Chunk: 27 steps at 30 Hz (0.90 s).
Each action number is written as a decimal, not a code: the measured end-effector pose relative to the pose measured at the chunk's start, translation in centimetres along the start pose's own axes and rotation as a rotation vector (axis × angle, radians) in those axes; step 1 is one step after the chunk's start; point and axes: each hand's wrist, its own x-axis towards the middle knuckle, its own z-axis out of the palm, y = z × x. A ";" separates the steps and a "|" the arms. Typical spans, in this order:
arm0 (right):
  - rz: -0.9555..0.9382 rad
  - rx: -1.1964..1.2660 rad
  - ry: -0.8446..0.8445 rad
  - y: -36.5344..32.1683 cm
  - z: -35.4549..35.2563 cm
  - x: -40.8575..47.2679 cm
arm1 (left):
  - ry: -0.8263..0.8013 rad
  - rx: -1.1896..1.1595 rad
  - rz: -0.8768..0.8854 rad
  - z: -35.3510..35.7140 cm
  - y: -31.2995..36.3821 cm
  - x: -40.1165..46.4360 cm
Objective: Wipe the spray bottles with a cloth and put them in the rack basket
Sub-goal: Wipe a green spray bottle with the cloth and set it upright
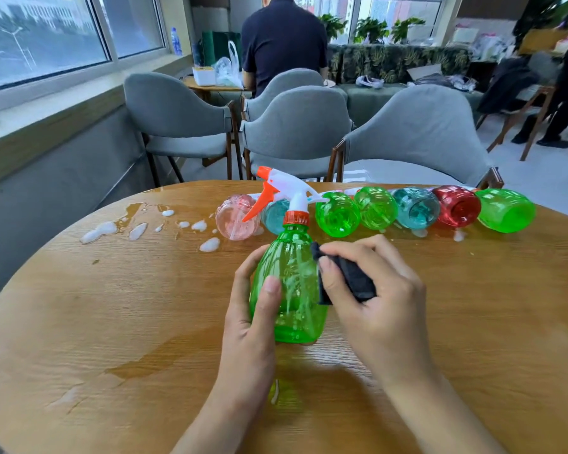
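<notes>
Head view: left hand is gripping the green bottle; right hand, at three o'clock, is pinching the dark cloth. Turning the bottle should be exposing every soapy side.

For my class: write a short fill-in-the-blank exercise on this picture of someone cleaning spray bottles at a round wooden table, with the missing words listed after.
1. The left hand grips a spray bottle whose body is coloured ____.
2. The right hand presses a dark ____ against that bottle.
3. The bottle's trigger is coloured ____.
4. Patches of white ____ lie on the table to the left of the row of bottles.

Missing words: green; cloth; orange; foam
</notes>
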 end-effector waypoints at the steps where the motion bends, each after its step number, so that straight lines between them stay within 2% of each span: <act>1: -0.023 0.036 -0.026 -0.2 0.1 -0.1 | -0.005 -0.004 0.006 0.1 0.0 0.0; 4: -0.100 0.083 -0.095 -1.0 0.6 -0.8 | 0.006 -0.006 0.021 0.2 0.0 0.0; 9: 0.065 -0.097 0.099 1.2 -0.2 0.0 | 0.046 -0.025 -0.010 -0.2 -0.1 0.1; 12: 0.088 -0.067 0.060 0.9 -0.1 0.0 | 0.021 -0.015 -0.013 0.2 -0.1 -0.1; 14: 0.122 0.104 -0.034 0.0 0.2 -0.6 | 0.033 -0.011 -0.013 0.4 0.0 -0.1; 17: 0.297 0.535 -0.104 -0.4 0.4 -0.9 | 0.077 -0.006 0.010 -0.1 0.2 0.2; 19: 0.378 0.639 -0.115 -0.1 0.5 -0.9 | 0.085 -0.038 0.005 -0.2 0.4 0.2; 23: 0.296 0.421 -0.191 0.7 1.0 -1.1 | 0.051 -0.049 -0.005 -0.2 0.4 0.0; 27: 0.124 0.202 -0.236 0.7 0.9 -1.4 | 0.049 -0.004 0.034 -0.4 0.4 0.1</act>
